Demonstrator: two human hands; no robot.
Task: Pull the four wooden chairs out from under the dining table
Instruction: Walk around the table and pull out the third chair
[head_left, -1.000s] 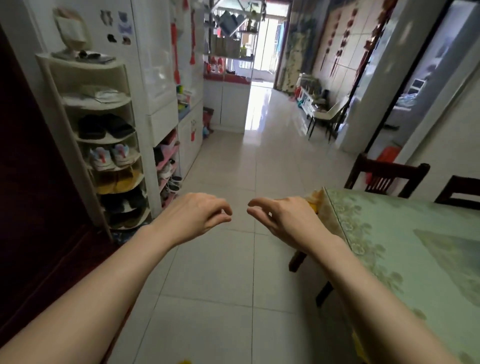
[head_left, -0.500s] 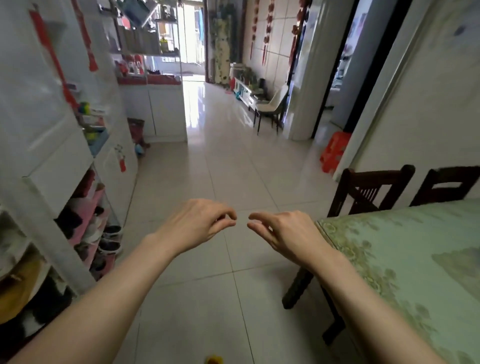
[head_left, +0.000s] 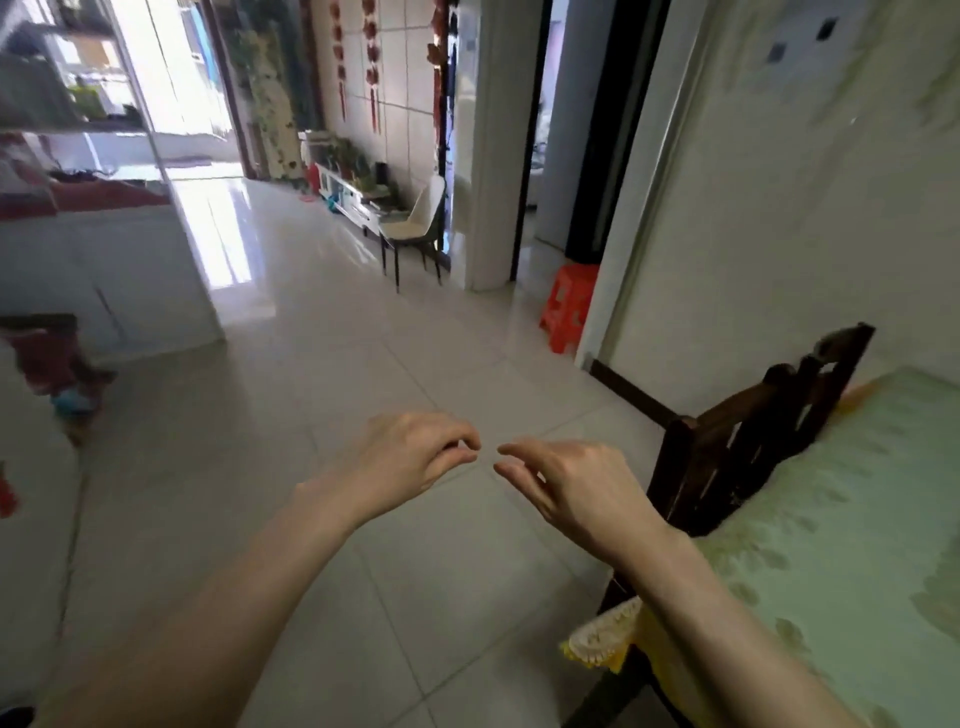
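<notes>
The dining table (head_left: 841, 545), under a pale green patterned cloth with a yellow fringe, fills the lower right. A dark wooden chair (head_left: 727, 452) is tucked at its far end, backrest standing just above the tabletop against the wall. A second chair back seems to overlap it, but I cannot separate them. My left hand (head_left: 415, 457) and my right hand (head_left: 571, 488) hover side by side over the tiled floor, left of the chair. Both hold nothing, fingers loosely curled. My right hand is about a hand's width from the chair back.
An orange plastic stool (head_left: 569, 306) stands by the doorway beyond the chair. A white chair (head_left: 415, 228) sits further down the hallway beside a low TV unit (head_left: 348, 197). A white cabinet (head_left: 104, 275) lines the left side. Tiled floor (head_left: 311, 389) stretches ahead.
The view has swung right and moved forward: the shoe shelves have left the frame and the chair back has come closer to my right hand. Both hands keep the same curled pose.
</notes>
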